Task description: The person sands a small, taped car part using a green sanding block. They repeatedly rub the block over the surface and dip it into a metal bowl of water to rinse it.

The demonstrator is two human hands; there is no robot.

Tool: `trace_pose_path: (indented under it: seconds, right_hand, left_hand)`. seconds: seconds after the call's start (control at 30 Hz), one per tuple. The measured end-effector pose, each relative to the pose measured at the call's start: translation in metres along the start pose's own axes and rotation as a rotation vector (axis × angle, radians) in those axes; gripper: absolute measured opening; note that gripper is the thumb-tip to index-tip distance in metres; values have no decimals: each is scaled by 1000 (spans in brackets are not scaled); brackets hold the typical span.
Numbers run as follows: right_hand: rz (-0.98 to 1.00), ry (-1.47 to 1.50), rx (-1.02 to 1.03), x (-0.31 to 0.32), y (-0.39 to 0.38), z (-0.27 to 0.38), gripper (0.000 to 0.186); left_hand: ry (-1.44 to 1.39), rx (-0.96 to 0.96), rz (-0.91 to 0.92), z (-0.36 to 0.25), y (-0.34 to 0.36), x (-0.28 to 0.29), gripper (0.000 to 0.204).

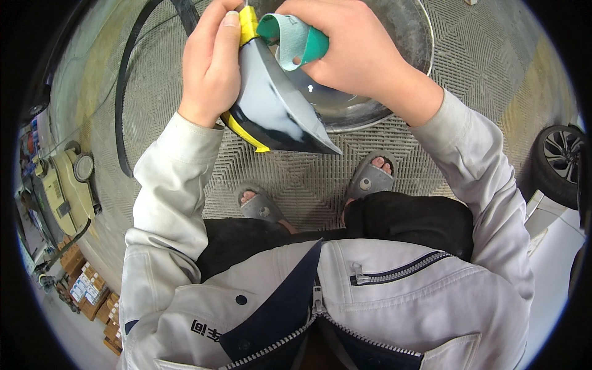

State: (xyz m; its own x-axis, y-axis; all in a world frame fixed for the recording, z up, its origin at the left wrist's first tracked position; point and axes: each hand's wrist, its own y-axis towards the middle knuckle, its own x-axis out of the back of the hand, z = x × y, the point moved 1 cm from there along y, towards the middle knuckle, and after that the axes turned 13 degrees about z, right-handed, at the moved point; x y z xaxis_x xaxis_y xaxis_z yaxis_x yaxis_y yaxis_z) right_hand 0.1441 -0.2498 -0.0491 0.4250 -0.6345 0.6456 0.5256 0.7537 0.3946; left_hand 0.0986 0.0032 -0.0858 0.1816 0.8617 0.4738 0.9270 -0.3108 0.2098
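Observation:
My left hand (213, 71) grips a curved, pointed car body part (268, 92) by its upper left side. Its surface is patchy light grey over glossy black, and the tip points down to the right. Yellow tape (248, 24) wraps its top end, and more yellow runs along the lower left edge. In my right hand (361, 55) is a curled sheet of green sandpaper (294, 46) with a pale back and a small hole. The sheet lies close to the part's upper edge; whether they touch I cannot tell.
Under my hands stands a round metal basin (413, 31) with liquid in it. A black strip (123, 111) curves across the gritted floor at left. A wheel (558, 160) is at far right. Cardboard boxes (89, 287) and a yellowish machine (68, 191) stand at far left.

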Motion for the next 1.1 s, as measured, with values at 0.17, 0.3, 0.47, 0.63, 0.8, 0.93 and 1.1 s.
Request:
trace_pose_path:
  seconds: [0.17,0.3,0.47,0.63,0.8,0.93,1.1]
  right_hand:
    - [-14,-25,22,-4,2,-1,33]
    - [-48,-41,33,-1,2,0,34]
    - [-148,18,5,4,0,7,34]
    - [-216,88,119,5,2,7,36]
    - [-219,-61,227,2,6,4,41]
    - [-248,-135,278,1,7,6,41]
    - [-294,-174,309,1,8,12,37]
  left_hand:
    - [39,5,-6,-3,1,2,34]
    - [55,19,-15,-6,1,1,34]
    - [77,31,-4,-10,2,0,35]
    - [80,35,-17,-12,2,-1,35]
    - [92,27,-26,-12,1,1,35]
    - [111,21,15,-10,2,3,35]
    - [40,25,-21,-4,1,2,36]
